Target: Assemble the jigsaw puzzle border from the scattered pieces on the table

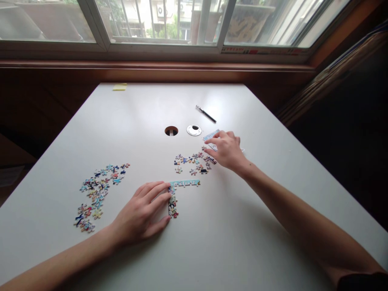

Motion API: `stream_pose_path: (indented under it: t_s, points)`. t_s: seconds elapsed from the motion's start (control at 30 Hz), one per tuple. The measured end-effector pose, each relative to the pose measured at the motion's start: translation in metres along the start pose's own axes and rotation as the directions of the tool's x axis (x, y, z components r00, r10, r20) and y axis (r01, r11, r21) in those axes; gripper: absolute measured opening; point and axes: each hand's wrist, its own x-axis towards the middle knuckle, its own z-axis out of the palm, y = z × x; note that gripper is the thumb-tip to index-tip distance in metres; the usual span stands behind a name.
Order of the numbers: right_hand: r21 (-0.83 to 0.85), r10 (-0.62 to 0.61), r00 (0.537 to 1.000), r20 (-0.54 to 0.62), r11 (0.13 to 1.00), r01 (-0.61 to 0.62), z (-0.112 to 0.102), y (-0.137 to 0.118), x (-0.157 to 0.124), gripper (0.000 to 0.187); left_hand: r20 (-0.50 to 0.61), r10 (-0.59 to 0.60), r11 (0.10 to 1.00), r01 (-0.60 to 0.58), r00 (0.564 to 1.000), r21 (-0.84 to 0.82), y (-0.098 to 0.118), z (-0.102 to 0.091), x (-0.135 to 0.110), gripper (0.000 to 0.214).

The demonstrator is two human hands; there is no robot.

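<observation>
Joined jigsaw pieces form a corner, with a light-blue top strip [184, 183] and a colourful left side [172, 206]. My left hand [142, 210] lies on the table at that corner, fingers spread and fingertips touching its left edge. Farther right, my right hand [226, 149] hovers over a light-blue printed sheet [211, 135] and covers much of it. Its thumb and forefinger are apart, with no piece visible between them. Just left of that hand is a small group of loose jigsaw pieces [195, 161]. A larger scatter of loose jigsaw pieces [97, 190] lies left of my left hand.
On the white table [145, 117] are a round cable hole [171, 131], its silver cover [194, 130] and a black pen [206, 114]. A yellow sticky note [119, 87] sits at the far edge. Beyond stands a window [163, 48]; dark stacked material is at right.
</observation>
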Motion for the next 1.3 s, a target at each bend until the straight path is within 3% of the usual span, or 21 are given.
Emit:
stream_pose_path:
  t_s: [0.27, 0.43, 0.53, 0.73, 0.93, 1.1, 1.3]
  points:
    - [0.012, 0.037, 0.990, 0.137, 0.999, -0.039, 0.006, -0.009, 0.017, 0.011, -0.039, 0.012, 1.000, -0.013, 0.999, -0.008, -0.001, 0.003, 0.001, 0.038]
    - [0.053, 0.028, 0.990, 0.139, 0.998, -0.035, 0.010, -0.010, 0.019, 0.023, -0.040, 0.021, 1.000, -0.021, 0.999, -0.001, -0.002, 0.003, 0.001, 0.038]
    - [0.011, 0.035, 0.984, 0.175, 0.999, -0.037, 0.009, -0.012, 0.020, 0.030, -0.042, 0.022, 1.000, -0.022, 0.999, 0.000, -0.003, 0.004, 0.000, 0.038]
    - [-0.102, 0.028, 0.974, 0.226, 0.995, -0.005, 0.007, -0.009, 0.029, 0.021, -0.041, 0.020, 1.000, -0.021, 0.999, -0.021, -0.004, 0.007, -0.001, 0.039]
    - [-0.110, 0.049, 0.952, 0.301, 0.994, -0.017, 0.010, -0.002, 0.034, 0.020, -0.043, 0.024, 0.999, -0.025, 0.999, -0.024, -0.005, 0.007, 0.000, 0.040]
    - [-0.058, 0.062, 0.967, 0.248, 0.997, -0.049, 0.013, 0.003, 0.033, 0.017, -0.046, 0.025, 0.999, -0.026, 0.999, -0.020, -0.005, 0.007, 0.000, 0.041]
    - [0.117, 0.035, 0.991, 0.130, 0.992, -0.051, 0.014, 0.005, 0.029, 0.009, -0.044, 0.019, 1.000, -0.019, 0.999, -0.022, -0.004, 0.006, -0.001, 0.040]
